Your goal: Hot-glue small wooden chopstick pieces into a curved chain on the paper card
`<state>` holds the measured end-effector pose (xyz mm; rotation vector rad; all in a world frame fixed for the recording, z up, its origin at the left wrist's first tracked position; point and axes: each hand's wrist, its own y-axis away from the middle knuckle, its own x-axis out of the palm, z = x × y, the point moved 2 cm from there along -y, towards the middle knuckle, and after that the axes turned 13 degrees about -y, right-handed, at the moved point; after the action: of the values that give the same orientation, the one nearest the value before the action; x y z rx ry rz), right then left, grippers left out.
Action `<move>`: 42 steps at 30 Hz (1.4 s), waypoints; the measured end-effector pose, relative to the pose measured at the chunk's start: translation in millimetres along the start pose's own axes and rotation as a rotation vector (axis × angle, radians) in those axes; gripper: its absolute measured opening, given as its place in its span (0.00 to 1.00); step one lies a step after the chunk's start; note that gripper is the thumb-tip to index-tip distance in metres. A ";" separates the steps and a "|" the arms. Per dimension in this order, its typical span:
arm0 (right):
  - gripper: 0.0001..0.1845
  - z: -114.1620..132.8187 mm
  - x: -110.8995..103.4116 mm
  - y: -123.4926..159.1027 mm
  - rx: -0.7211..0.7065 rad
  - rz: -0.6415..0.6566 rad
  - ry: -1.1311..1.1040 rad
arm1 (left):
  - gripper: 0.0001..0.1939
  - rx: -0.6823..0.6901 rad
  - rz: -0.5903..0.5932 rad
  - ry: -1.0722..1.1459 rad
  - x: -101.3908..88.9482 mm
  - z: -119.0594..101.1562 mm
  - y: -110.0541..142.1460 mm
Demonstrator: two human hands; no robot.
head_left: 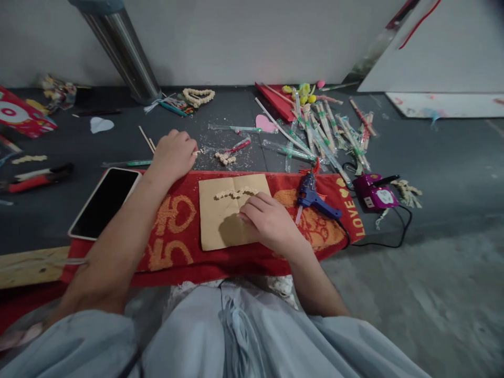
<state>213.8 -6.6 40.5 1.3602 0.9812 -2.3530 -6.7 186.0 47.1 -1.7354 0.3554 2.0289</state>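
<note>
My left hand [175,152] reaches over the dark tabletop, fingers closed together, with a small beige piece [198,151] at the fingertips. Its forearm crosses above a phone with a black screen [106,202]. My right hand [270,216] is over a folded sheet of brown paper [214,231], its fingers curled together; whatever they may hold is hidden. Just beyond those fingers, a wavy beige strip made of small pieces [230,193] rests on the paper. A blue hot glue gun [315,199] lies to the right, apart from the hand, on the red towel [252,262].
Past the paper lie a beige cluster [226,158], crumbs and a pink paper heart [266,124]. Plastic-wrapped sticks [323,126] pile up at back right near a purple box [375,193] with a cord. A metal tumbler [126,52] and red-handled pliers [33,179] are left.
</note>
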 end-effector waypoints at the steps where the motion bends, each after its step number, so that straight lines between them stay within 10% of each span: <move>1: 0.21 -0.4 1.0 0.2 -0.005 -0.006 0.009 | 0.11 -0.016 -0.040 0.069 -5.9 1.5 2.4; 13: 0.11 1.1 17.2 -19.3 0.252 -0.014 -0.126 | 0.15 -0.264 -0.262 0.970 -13.8 -23.1 66.1; 21: 0.22 14.2 30.0 -48.9 0.268 -0.118 -0.446 | 0.21 -0.231 -0.322 1.061 -21.8 -42.0 111.1; 42: 0.17 51.1 56.1 -53.4 0.063 0.231 -0.198 | 0.30 -0.292 0.096 1.102 -4.9 -27.2 183.8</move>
<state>122.1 5.4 33.5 1.1638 0.6622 -2.3051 -72.4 12.9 30.5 -2.9409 0.4744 0.9989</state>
